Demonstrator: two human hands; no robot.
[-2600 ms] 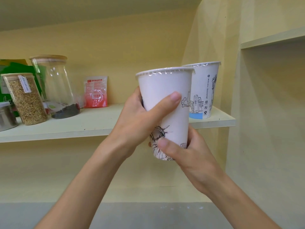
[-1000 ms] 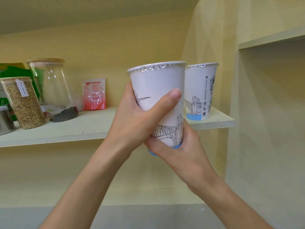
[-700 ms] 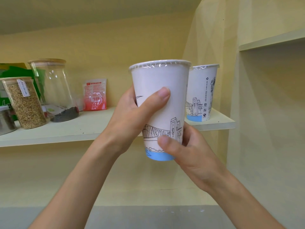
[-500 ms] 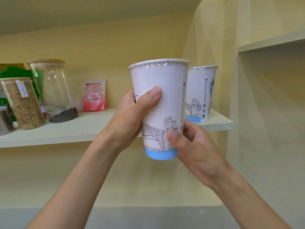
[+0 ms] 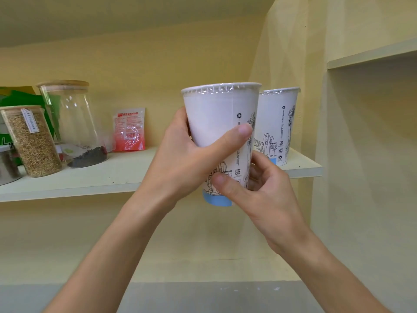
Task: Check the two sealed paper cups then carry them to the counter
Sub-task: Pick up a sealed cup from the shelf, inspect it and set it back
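Observation:
I hold a white sealed paper cup (image 5: 216,114) upright in front of the shelf, its film lid on top and a blue band at its base. My left hand (image 5: 180,159) wraps its side, thumb across the front. My right hand (image 5: 264,195) grips its lower part from the right, thumb on the printed drawing. A second sealed paper cup (image 5: 277,123) with the same line drawings stands behind it on the right end of the shelf (image 5: 108,175), partly hidden by the held cup.
On the shelf's left stand a glass jar of grain (image 5: 31,141), a larger glass jar (image 5: 72,123) with dark contents at its bottom, a metal tin (image 5: 6,163) and a red packet (image 5: 128,129). A grey counter (image 5: 203,297) lies below. A wall with another shelf (image 5: 370,55) is at right.
The held cup has turned in my hands: the bridge drawing moved away and the seam with small printed symbols now faces me. My left thumb has shifted right across its front.

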